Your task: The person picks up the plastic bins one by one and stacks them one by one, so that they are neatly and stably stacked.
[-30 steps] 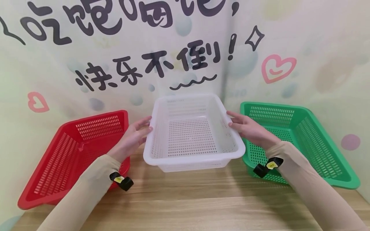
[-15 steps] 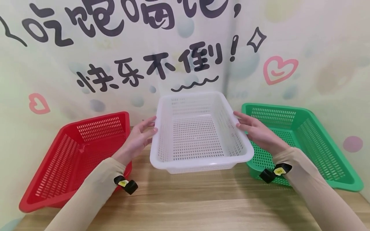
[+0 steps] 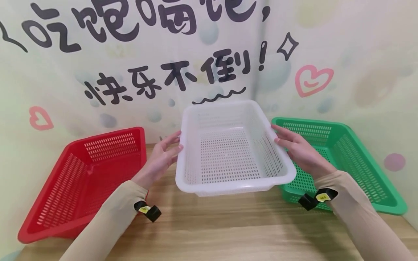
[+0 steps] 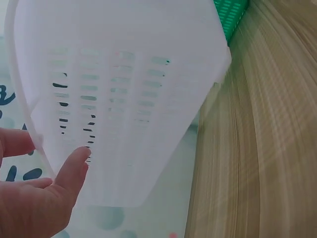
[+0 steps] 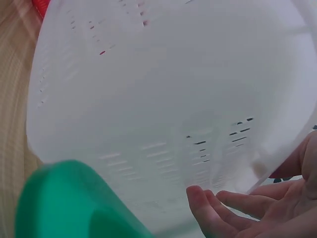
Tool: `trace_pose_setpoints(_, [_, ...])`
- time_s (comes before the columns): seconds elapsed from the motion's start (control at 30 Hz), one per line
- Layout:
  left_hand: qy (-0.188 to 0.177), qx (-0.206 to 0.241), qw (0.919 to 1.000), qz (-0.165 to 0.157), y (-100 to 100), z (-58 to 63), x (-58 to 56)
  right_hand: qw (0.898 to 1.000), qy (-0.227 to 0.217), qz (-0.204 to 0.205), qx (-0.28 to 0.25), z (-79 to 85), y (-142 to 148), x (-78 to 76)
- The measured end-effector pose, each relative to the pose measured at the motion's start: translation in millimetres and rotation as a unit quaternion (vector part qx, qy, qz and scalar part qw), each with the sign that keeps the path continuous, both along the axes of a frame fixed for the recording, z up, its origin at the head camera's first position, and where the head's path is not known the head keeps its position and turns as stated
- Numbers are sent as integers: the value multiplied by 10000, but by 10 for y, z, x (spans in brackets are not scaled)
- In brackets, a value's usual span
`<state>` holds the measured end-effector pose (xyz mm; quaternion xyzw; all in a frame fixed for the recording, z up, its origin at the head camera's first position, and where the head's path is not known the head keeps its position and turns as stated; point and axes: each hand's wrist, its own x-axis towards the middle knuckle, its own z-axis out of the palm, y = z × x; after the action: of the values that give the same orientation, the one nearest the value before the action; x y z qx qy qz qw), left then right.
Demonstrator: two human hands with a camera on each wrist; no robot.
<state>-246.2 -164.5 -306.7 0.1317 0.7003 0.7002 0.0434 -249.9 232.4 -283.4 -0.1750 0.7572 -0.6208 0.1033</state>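
White basket (image 3: 228,154) held between hands (image 3: 159,158) (image 3: 302,152); one at each side

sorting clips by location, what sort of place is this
Probably an indoor tabletop set-up: a wood-grain table, a white basket and a backdrop printed with Chinese characters.

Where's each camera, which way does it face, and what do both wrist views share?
Head: worn there, looks forward and down at the white basket, red basket and green basket; left hand, right hand and sleeves show.
Left wrist: worn there, faces the white basket's outer left wall; left hand shows lower left.
Right wrist: worn there, faces its outer right wall; right hand shows lower right.
Shared: both wrist views catch the white basket, green basket and wooden table.
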Motion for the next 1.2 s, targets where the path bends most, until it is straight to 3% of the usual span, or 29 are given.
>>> trace_pose_setpoints(0.33, [59, 303, 9995, -54, 180, 63, -17, 9996, 105, -235, -149, 78, 111, 51])
trace_pose_setpoints(0.53, [55, 350, 9994, -17, 190, 121, 1, 9982, 166, -208, -545, 89, 117, 65])
trace_pose_setpoints(0.87, [207, 489, 9986, -49, 289, 292, -13, 9901, 114, -544, -1288, 222, 191, 87])
trace_pose_setpoints(1.2, [329, 676, 9969, -218, 423, 420, -6, 9845, 197, -390, -1697, 271, 314, 116])
